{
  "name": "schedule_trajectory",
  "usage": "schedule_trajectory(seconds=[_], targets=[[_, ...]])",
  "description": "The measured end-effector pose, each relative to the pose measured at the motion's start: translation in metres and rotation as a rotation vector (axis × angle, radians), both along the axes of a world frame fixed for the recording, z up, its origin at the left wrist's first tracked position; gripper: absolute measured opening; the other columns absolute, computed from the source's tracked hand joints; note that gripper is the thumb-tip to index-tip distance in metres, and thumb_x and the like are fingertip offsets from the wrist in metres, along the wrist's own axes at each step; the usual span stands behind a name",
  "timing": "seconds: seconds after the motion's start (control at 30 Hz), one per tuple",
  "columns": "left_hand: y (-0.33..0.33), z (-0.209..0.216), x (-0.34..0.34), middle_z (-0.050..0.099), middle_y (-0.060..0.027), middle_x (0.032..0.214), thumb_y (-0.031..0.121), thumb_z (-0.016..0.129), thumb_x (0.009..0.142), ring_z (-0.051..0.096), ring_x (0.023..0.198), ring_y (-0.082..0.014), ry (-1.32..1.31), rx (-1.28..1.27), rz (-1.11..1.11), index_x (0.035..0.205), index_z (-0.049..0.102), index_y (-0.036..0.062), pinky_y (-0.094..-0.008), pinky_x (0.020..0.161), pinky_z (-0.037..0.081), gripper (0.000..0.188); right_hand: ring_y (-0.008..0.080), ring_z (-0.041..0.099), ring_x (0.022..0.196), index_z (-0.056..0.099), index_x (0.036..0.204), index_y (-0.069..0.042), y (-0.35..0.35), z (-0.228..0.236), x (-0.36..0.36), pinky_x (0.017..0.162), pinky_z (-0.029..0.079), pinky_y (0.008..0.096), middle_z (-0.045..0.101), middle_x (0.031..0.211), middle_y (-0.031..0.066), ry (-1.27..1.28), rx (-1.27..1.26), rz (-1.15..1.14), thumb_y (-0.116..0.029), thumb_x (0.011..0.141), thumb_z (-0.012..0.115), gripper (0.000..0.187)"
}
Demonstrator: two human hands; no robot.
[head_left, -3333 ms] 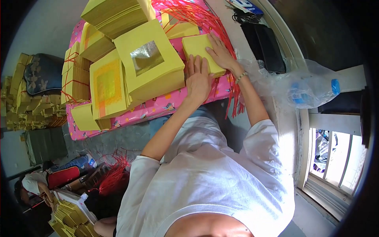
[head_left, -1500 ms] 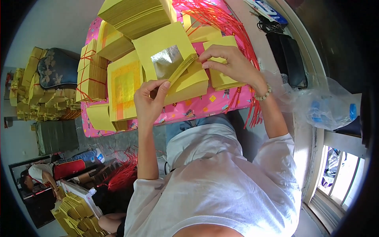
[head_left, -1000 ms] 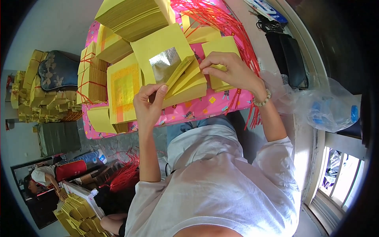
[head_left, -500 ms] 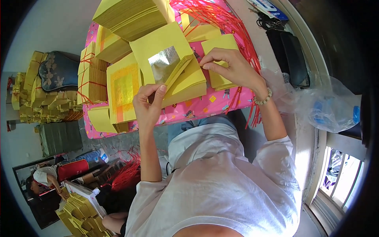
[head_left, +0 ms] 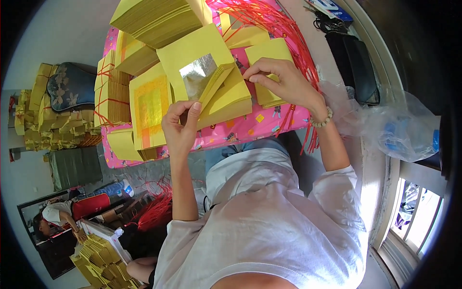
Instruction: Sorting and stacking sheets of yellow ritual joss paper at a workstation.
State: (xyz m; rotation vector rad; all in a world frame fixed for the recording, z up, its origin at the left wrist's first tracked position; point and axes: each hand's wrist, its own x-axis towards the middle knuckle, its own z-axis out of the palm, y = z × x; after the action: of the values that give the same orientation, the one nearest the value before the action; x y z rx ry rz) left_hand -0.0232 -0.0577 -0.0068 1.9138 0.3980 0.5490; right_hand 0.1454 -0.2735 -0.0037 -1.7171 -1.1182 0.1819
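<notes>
Toward the near edge of the pink-covered table (head_left: 219, 135) lies a silver-patched yellow paper stack (head_left: 204, 72), its top sheets (head_left: 218, 81) lifted along one edge. The left hand (head_left: 180, 123) pinches their corner; the right hand (head_left: 284, 83) bunches its fingertips close by, whether holding anything I cannot tell.

Pink tabletop (head_left: 221, 134) — yellow paper stacks (head_left: 190, 47), red strips (head_left: 291, 32) atop

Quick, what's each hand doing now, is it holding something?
Left hand: closed, pinching the raised edge of some yellow paper.
Right hand: nearly closed, beside the paper stack; can't tell whether it's pinching anything.
</notes>
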Motion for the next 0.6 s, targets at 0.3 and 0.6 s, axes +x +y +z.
schedule_trajectory(seconds=[0.3, 0.6], targets=[[-0.005, 0.002, -0.001, 0.054, 0.0006, 0.078, 0.015, 0.068, 0.086, 0.048, 0.069, -0.0056, 0.002, 0.043, -0.002, 0.086, 0.067, 0.0017, -0.0204, 0.062, 0.038, 0.013, 0.0233, 0.062, 0.094, 0.057, 0.117, -0.003, 0.019, 0.013, -0.003, 0.082, 0.048, 0.0316, 0.063, 0.105, 0.0112, -0.071, -0.07, -0.024, -0.009, 0.091, 0.053, 0.027], [-0.003, -0.005, -0.007, 0.057, -0.0023, 0.081, 0.013, 0.065, 0.088, 0.051, 0.076, -0.0093, -0.007, 0.117, -0.007, 0.086, 0.065, 0.0022, -0.0223, 0.068, 0.04, 0.011, 0.0291, 0.057, 0.108, 0.05, 0.125, -0.002, 0.011, -0.005, -0.037, 0.091, 0.044, 0.0364, 0.058, 0.116, 0.0148, -0.031, -0.054, -0.251, -0.015, 0.093, 0.052, 0.035]])
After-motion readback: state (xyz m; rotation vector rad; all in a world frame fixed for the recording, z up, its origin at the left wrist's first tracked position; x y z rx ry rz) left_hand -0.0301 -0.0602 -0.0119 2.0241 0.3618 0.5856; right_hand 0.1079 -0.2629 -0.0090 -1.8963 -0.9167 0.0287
